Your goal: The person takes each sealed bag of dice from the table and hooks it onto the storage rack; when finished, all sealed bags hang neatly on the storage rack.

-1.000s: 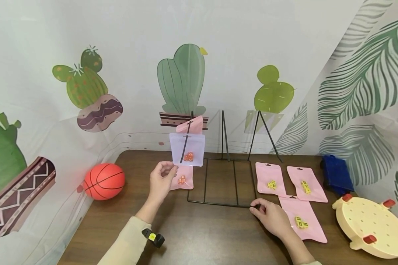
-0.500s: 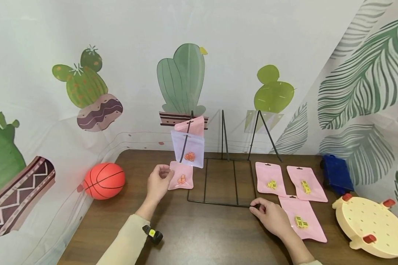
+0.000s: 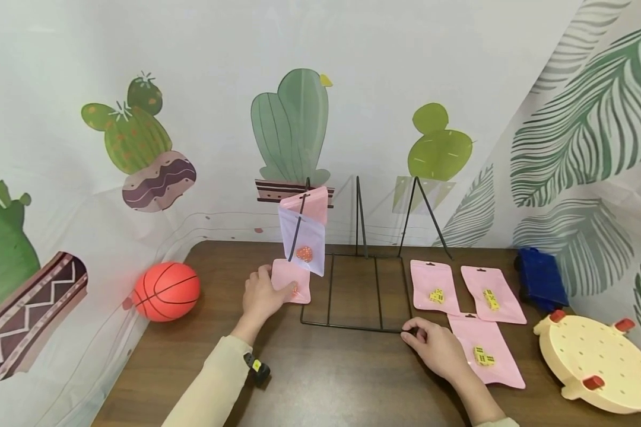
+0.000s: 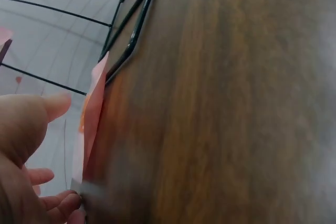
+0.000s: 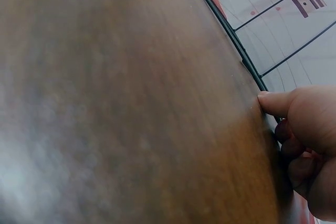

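Note:
My left hand (image 3: 264,296) reaches over a small pink zip pouch (image 3: 284,271) with orange dice, lying left of the black wire rack (image 3: 358,327). Its thumb extends above the pouch, and in the left wrist view the fingertips (image 4: 68,203) touch the pouch's edge. From the rack's left prong hang a lilac pouch (image 3: 312,237) with orange dice and, behind it, a pink pouch (image 3: 316,206). My right hand (image 3: 439,351) pinches the rack's front right corner; in the right wrist view the thumb (image 5: 275,102) lies against the black wire.
Several pink pouches with yellow dice, such as the front one (image 3: 499,365), lie right of the rack. A red toy basketball (image 3: 167,292) sits at left. At right are a blue cloth item (image 3: 540,277) and a cream perforated round board (image 3: 600,359) with red-tipped legs.
My left hand first drew away from the lilac pouch, then moved right over the lying pink pouch. The lilac pouch swung and turned on its prong. My right hand stayed at the rack corner.

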Motion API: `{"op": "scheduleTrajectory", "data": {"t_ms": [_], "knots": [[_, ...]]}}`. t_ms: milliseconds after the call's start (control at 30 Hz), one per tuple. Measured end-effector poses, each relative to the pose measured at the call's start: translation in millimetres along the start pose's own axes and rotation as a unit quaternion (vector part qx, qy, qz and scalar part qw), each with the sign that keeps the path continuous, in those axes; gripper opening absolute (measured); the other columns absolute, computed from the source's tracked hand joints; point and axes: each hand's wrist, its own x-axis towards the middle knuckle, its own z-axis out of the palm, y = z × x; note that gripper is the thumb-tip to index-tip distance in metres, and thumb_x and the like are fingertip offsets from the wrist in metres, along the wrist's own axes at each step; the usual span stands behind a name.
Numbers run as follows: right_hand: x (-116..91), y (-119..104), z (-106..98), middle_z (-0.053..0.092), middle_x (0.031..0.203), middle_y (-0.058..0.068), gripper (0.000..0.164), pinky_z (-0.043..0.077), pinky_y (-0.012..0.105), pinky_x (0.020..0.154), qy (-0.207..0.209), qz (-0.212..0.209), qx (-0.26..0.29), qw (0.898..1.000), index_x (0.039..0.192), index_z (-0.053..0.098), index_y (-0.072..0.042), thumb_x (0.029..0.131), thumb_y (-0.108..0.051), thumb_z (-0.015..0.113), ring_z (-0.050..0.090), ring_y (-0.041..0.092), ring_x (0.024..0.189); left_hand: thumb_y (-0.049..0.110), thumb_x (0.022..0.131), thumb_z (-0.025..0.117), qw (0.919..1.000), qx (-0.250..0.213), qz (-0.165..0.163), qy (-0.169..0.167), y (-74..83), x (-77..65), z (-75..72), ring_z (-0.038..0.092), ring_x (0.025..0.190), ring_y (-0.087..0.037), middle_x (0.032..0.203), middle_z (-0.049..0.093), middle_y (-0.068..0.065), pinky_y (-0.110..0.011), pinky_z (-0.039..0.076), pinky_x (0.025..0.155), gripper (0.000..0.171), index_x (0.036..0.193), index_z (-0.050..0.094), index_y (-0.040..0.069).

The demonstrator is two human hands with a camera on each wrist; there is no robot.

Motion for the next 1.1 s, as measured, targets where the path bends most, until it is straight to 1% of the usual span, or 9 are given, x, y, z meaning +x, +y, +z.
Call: {"op": "scheduleTrajectory", "data": {"t_ms": [100, 300, 400, 533, 633, 733, 900, 1000, 1100], "knots": [[0, -1, 0, 0.046, 0.063, -0.011, 0.008, 0.031, 0.026, 0.051, 0.000, 0.000, 0.002, 1.000, 0.099, 0.072, -0.026, 0.095, -0.027, 0.078, 0.040, 0.006, 0.052, 0.059, 0.080, 0.083, 0.9998, 0.016, -0.007, -0.012, 4.1, 0.6, 2.0, 0.049, 0.121, -0.047, 0.131, 0.052, -0.028, -0.061, 0.047, 0.092, 0.094, 0.145, 0.044, 0.002], [-1, -3, -1, 0.046, 0.063, -0.011, 0.007, 0.031, 0.026, 0.051, -0.004, 0.005, 0.004, 1.000, 0.100, 0.072, -0.026, 0.095, -0.028, 0.078, 0.040, 0.006, 0.052, 0.052, 0.077, 0.088, 0.9998, 0.015, 0.002, -0.010, 7.8, 0.2, 0.4, 0.056, 0.116, -0.050, 0.129, 0.055, -0.029, -0.061, 0.048, 0.091, 0.097, 0.147, 0.042, 0.002], [-1, -3, -2, 0.046, 0.063, -0.010, 0.007, 0.031, 0.027, 0.051, -0.002, 0.004, 0.006, 1.000, 0.099, 0.072, -0.026, 0.095, -0.029, 0.078, 0.040, 0.007, 0.052, 0.049, 0.075, 0.091, 0.9998, -0.001, 0.003, -0.017, 8.5, 0.1, -2.6, 0.058, 0.115, -0.051, 0.130, 0.055, -0.030, -0.061, 0.048, 0.092, 0.101, 0.148, 0.040, 0.002], [0, -2, -2, 0.046, 0.063, -0.011, 0.008, 0.031, 0.027, 0.051, -0.001, 0.003, 0.005, 1.000, 0.099, 0.072, -0.026, 0.095, -0.029, 0.078, 0.040, 0.006, 0.053, 0.046, 0.072, 0.094, 0.9988, -0.032, -0.003, -0.036, 6.2, -0.8, -6.1, 0.056, 0.119, -0.052, 0.136, 0.052, -0.031, -0.063, 0.046, 0.097, 0.108, 0.151, 0.035, 0.000], [0, -1, -1, 0.046, 0.063, -0.012, 0.008, 0.031, 0.026, 0.051, -0.003, 0.004, 0.001, 1.000, 0.099, 0.072, -0.027, 0.094, -0.027, 0.079, 0.040, 0.006, 0.052, 0.043, 0.070, 0.096, 0.9977, -0.050, -0.003, -0.047, 1.6, -2.5, -9.3, 0.055, 0.123, -0.050, 0.140, 0.053, -0.029, -0.064, 0.044, 0.100, 0.110, 0.151, 0.034, 0.000], [0, -1, 0, 0.046, 0.063, -0.012, 0.008, 0.031, 0.026, 0.051, -0.003, 0.004, 0.000, 1.000, 0.098, 0.072, -0.027, 0.094, -0.027, 0.079, 0.041, 0.006, 0.052, 0.042, 0.069, 0.096, 0.9968, -0.060, -0.005, -0.054, -3.5, -6.5, -14.8, 0.057, 0.122, -0.046, 0.140, 0.056, -0.026, -0.062, 0.044, 0.099, 0.110, 0.150, 0.035, 0.000], [0, -1, 0, 0.046, 0.063, -0.012, 0.008, 0.031, 0.026, 0.051, 0.000, 0.001, 0.002, 1.000, 0.098, 0.072, -0.026, 0.094, -0.027, 0.078, 0.041, 0.006, 0.053, 0.039, 0.071, 0.096, 0.9950, -0.077, -0.017, -0.061, -10.8, -15.4, -24.2, 0.064, 0.108, -0.038, 0.124, 0.066, -0.022, -0.054, 0.049, 0.090, 0.105, 0.150, 0.037, 0.003], [0, 0, 0, 0.045, 0.063, -0.012, 0.008, 0.031, 0.026, 0.051, 0.004, -0.003, 0.002, 1.000, 0.098, 0.072, -0.026, 0.094, -0.027, 0.079, 0.040, 0.006, 0.052, 0.032, 0.071, 0.095, 0.9930, -0.096, -0.020, -0.066, -14.3, -21.6, -30.0, 0.066, 0.097, -0.033, 0.110, 0.070, -0.018, -0.046, 0.050, 0.082, 0.101, 0.149, 0.039, 0.003], [0, 0, 0, 0.045, 0.063, -0.012, 0.008, 0.031, 0.026, 0.050, 0.004, -0.004, 0.000, 1.000, 0.098, 0.072, -0.027, 0.094, -0.027, 0.079, 0.040, 0.005, 0.052, 0.021, 0.071, 0.094, 0.9898, -0.121, -0.015, -0.073, -16.6, -29.3, -35.9, 0.067, 0.089, -0.029, 0.101, 0.071, -0.015, -0.041, 0.051, 0.075, 0.097, 0.149, 0.039, -0.001]]}}
